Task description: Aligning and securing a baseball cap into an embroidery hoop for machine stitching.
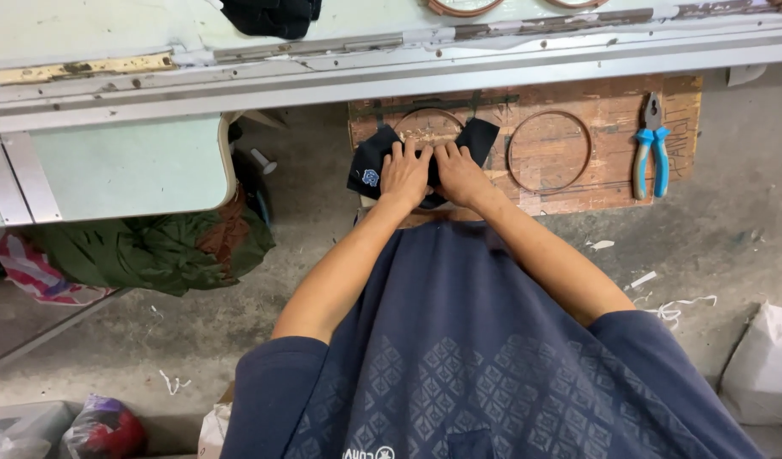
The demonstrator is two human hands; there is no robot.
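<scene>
A black piece of cloth [370, 161] with a small blue and white patch lies over a round ring on a worn wooden board [612, 119]. My left hand [405, 172] and my right hand [459, 172] press flat on the cloth side by side, fingers spread and pointing away from me. A curved edge of the ring under the cloth [429, 113] shows beyond my fingertips. A second, empty wooden ring [549, 151] lies on the board to the right of my hands.
Blue-handled pliers [651, 146] lie at the board's right end. A long metal and pale green work table [127, 166] runs across the top. A green and brown cloth heap [153, 246] sits on the concrete floor at left, a white bag [761, 365] at right.
</scene>
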